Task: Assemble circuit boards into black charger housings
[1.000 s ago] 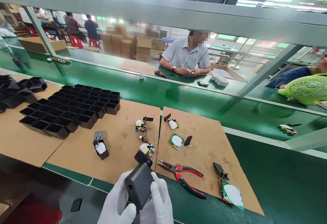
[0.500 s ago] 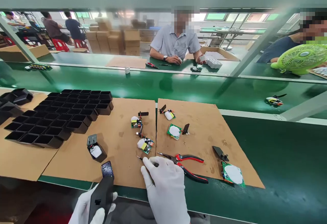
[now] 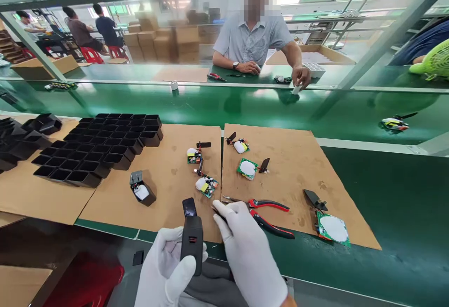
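Note:
In my gloved left hand (image 3: 164,265) is a black plastic adapter case (image 3: 192,244), held upright with a small port facing me. Its glossy-faced cap (image 3: 189,207) sticks up at the top. My gloved right hand (image 3: 247,246) rests on the cardboard, fingers closed around a slim dark tool mostly hidden beneath them. Right beside that hand lie red-and-black pliers (image 3: 268,204), jaws pointing left. Just beyond the fingertips is a circuit board (image 3: 206,186) with a white blob. Another black case (image 3: 142,189), with a board inside and its plug cap raised, stands to the left.
Rows of empty black cases (image 3: 105,146) cover the left cardboard. More boards with plug caps (image 3: 247,168) lie on the right sheet, one (image 3: 333,228) near its edge. A green belt (image 3: 196,103) runs beyond. Across it sits a co-worker (image 3: 250,40); a green fan (image 3: 435,59) stands right.
My left hand has raised the case and brought it rightward, nearer my right hand. The view has shifted slightly. Across the belt, the co-worker's hand has reached out over the belt with a white piece.

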`<state>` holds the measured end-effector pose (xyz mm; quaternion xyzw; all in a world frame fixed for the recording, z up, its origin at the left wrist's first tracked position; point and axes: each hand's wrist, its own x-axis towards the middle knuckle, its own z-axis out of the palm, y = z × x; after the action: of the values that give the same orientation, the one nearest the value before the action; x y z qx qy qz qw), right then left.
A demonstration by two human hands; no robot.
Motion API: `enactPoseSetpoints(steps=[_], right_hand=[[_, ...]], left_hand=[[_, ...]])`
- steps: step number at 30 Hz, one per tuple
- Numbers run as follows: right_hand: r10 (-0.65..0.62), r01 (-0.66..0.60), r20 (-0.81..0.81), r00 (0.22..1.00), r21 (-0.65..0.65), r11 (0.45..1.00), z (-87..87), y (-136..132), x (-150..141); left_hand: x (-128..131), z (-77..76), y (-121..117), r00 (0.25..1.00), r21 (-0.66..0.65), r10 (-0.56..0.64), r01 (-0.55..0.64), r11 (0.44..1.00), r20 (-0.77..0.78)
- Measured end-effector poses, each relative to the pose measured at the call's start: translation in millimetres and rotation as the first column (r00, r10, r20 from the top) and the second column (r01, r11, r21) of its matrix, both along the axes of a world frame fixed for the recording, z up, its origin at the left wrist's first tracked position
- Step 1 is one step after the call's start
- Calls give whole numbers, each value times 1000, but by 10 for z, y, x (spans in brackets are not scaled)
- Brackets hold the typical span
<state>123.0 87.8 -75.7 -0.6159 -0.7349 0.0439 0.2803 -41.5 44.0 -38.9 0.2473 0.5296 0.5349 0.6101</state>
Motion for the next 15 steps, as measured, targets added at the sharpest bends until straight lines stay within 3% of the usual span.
enactPoseSetpoints(steps=[5, 11, 15], right_hand=[[77, -44, -435, 897, 86, 995, 332, -243, 384], [238, -271, -544, 805, 19, 962, 549, -467, 543], [229, -268, -543, 808, 7, 963, 667, -550, 536]], left_hand=[[138, -189, 46, 998, 63, 38, -35, 997, -48], [261, -260, 28, 991, 106, 32, -19, 994, -129], [316, -207, 32, 977, 140, 43, -14, 990, -211]])
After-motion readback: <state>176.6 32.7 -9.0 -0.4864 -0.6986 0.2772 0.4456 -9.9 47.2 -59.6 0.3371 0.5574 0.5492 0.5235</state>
